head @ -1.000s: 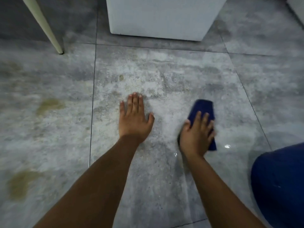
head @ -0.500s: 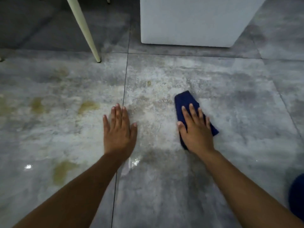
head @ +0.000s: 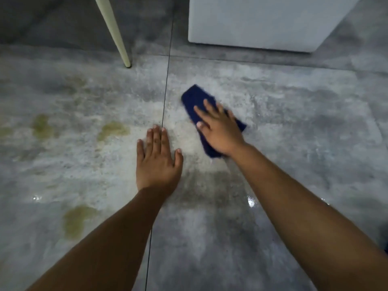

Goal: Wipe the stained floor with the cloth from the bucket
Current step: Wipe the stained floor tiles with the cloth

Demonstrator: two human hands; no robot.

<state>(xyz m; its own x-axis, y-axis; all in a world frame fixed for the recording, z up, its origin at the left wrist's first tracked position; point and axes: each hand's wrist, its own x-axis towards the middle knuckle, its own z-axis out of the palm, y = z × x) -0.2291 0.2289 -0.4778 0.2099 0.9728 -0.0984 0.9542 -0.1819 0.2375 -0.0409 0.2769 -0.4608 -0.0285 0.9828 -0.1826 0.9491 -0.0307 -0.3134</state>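
**Right hand flat on the blue cloth, left hand braced on wet tile**

The right hand (head: 220, 131) lies palm-down on a dark blue cloth (head: 195, 99), its fingers (head: 202, 115) straight and spread, pressing the fabric to the floor rather than curling round it. The cloth is a folded strip lying at a slant. Its far end shows beyond the fingertips and its near end shows below the heel of the hand. The left hand (head: 156, 162) rests flat on the floor just beside it, fingers straight and close together, thumb out to the side, holding nothing. Its fingertips reach the dark grout line (head: 165, 97) that runs away from the camera. The cloth lies just to the right of that line.

The floor (head: 294, 122) is large grey mottled tile, pale around the hands and darker nearer the camera, with small wet glints (head: 251, 201) between the forearms. Yellowish stains (head: 112, 130) mark the tile left of the grout line, one near the left hand, others further left and another beside the left forearm.

At the top, a slanting cream furniture leg (head: 113, 32) meets the floor left of the grout line, and a white box-like unit (head: 262, 19) stands on the right. Both are well apart from the hands. Open tile stretches to the right of the cloth.
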